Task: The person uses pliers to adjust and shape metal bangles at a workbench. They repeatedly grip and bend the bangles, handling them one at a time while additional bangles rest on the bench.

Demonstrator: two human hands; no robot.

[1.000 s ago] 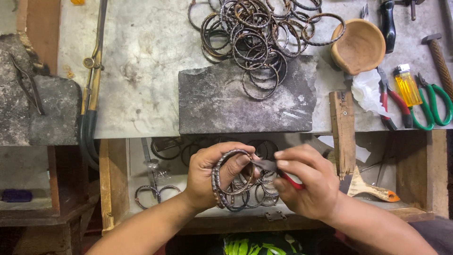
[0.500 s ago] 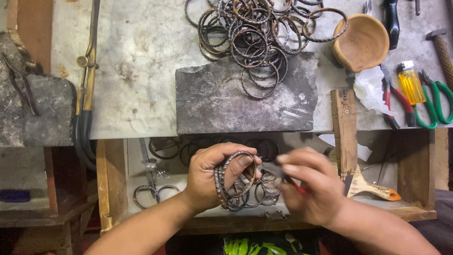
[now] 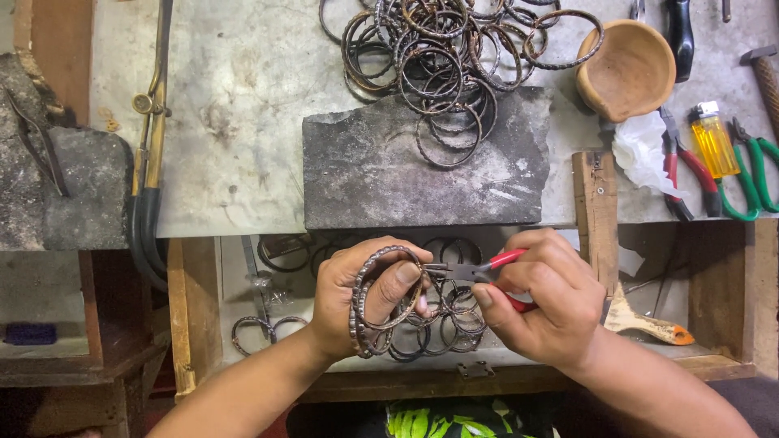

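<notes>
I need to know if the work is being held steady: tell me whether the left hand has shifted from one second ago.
No. The left hand with its metal bangle stays below the stone slab's left half.

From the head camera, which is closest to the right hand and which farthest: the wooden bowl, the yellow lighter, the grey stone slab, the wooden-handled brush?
Measured from the right hand:
1. Wooden-handled brush, just to its right in the open drawer.
2. Grey stone slab, on the bench above, slightly to the left.
3. Wooden bowl and yellow lighter, up at the bench's far right; too close to call between them.
</notes>
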